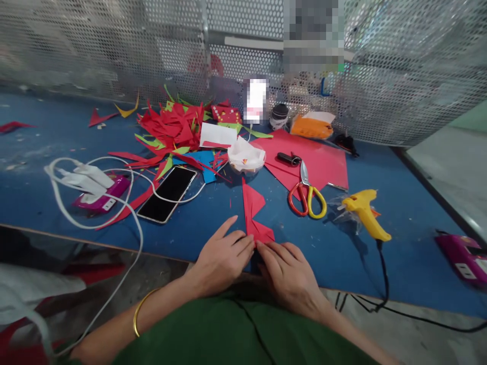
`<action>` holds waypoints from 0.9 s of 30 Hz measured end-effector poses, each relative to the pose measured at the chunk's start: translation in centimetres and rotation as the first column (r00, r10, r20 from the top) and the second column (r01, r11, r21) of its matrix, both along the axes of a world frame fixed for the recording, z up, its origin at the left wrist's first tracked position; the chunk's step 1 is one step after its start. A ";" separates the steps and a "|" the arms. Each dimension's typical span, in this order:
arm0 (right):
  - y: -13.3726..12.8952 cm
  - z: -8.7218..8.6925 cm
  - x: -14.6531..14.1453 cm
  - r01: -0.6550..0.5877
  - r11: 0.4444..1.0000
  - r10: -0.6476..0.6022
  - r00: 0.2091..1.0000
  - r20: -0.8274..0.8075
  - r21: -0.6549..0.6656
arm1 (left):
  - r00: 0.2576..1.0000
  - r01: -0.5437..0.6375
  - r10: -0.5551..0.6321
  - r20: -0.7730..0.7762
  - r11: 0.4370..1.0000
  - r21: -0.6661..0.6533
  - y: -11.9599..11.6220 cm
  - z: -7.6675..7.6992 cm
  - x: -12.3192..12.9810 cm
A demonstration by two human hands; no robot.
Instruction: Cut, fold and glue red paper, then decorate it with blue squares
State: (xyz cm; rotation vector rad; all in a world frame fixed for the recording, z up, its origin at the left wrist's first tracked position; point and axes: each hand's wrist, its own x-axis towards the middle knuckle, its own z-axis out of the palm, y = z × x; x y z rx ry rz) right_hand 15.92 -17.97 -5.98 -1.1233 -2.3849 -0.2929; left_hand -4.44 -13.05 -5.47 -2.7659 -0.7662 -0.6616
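While the left hand (224, 258) grips the near end of the folded red paper (251, 201), the right hand (291, 268) grips it too (scissors (305, 177) lie near).

Left hand (224, 256) beside right hand (291, 268)

Folded paper (249, 208) red; glue gun (362, 206) yellow; tabletop (323, 253) blue

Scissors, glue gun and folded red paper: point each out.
Scissors (305, 179): head view, metal blades just above the handles.
Glue gun (363, 208): head view, yellow body above the handle.
Folded red paper (253, 203): head view, upper flap.
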 end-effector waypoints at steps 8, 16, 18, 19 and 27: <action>-0.4 0.3 0.4 -0.011 0.999 0.013 0.999 0.034 -0.039 | 0.999 -0.044 0.044 -0.002 0.997 -0.068 -0.9 -0.1 -0.5; -0.3 0.0 -0.7 0.001 1.000 -0.001 1.000 0.022 -0.017 | 0.999 -0.049 0.050 0.010 0.996 -0.077 -1.2 0.0 -0.7; -0.3 -0.2 -0.7 -0.008 1.000 0.009 0.999 0.040 -0.016 | 0.998 -0.052 0.054 0.024 0.996 -0.075 -1.2 0.0 -0.6; -0.3 -0.2 -0.6 -0.016 1.000 0.017 0.999 0.048 -0.020 | 0.998 -0.053 0.056 0.033 0.996 -0.076 -1.2 0.0 -0.6; -0.7 -0.2 0.4 -0.007 0.999 0.008 1.000 0.016 -0.038 | 0.997 -0.062 0.067 0.037 0.991 -0.116 -1.6 -0.1 -0.6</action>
